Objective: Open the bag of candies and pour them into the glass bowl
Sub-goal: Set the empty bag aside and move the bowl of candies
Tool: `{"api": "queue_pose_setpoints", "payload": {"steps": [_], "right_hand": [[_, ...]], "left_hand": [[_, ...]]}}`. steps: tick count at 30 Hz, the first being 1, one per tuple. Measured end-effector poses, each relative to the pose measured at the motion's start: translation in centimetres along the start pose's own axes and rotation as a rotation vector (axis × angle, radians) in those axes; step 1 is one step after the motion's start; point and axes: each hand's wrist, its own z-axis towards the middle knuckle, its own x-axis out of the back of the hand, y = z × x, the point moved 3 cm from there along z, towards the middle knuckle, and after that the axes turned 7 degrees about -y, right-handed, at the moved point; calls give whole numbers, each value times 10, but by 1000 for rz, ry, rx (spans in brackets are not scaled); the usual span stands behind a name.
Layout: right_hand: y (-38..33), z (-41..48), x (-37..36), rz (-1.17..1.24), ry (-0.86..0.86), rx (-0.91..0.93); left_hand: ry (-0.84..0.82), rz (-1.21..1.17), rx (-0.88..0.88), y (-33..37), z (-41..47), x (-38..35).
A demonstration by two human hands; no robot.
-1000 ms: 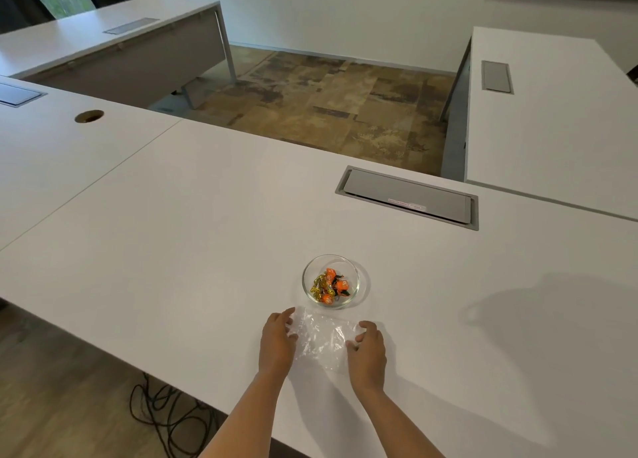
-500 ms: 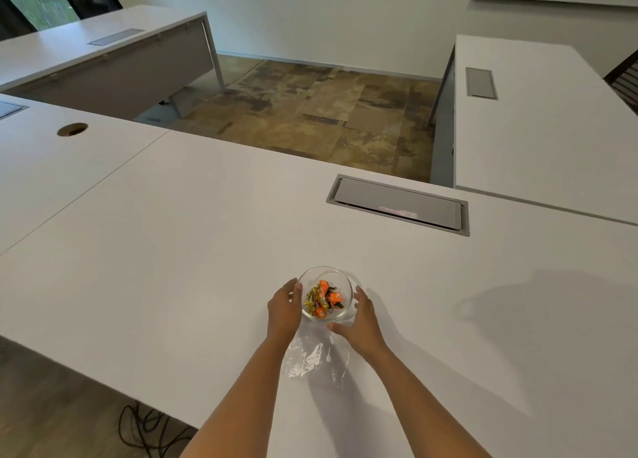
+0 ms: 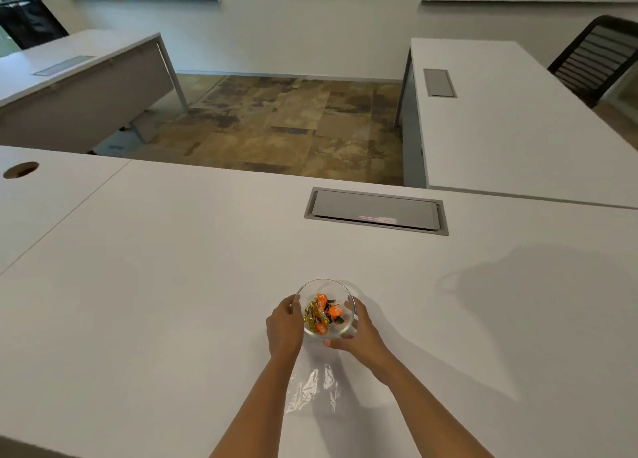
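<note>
- The glass bowl holds orange and gold wrapped candies and sits on the white table, toward its near edge.
- The left hand and right hand cup the bowl's two sides, fingers curled against the glass.
- The empty clear bag lies flat nearer the near edge, between the forearms.
- A grey cable hatch sits near the far edge.

i see white desks around a mottled brown tiled floor, white walls, a black chair.
</note>
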Motion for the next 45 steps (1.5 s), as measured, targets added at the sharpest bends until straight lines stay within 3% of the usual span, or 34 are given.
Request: {"api": "queue_pose_setpoints", "payload": {"steps": [8, 16, 31, 45], "right_hand": [[-46, -19, 86, 9, 148, 49], [-63, -60, 202, -30, 292, 45], [-16, -108, 384, -38, 331, -102], [34, -103, 453, -31, 253, -235]], "left_hand": [[-115, -46, -191, 90, -7, -49], [-286, -72, -275, 164, -23, -149], [-487, -111, -162, 200, -46, -339], [-526, -74, -37, 181, -37, -418]]}}
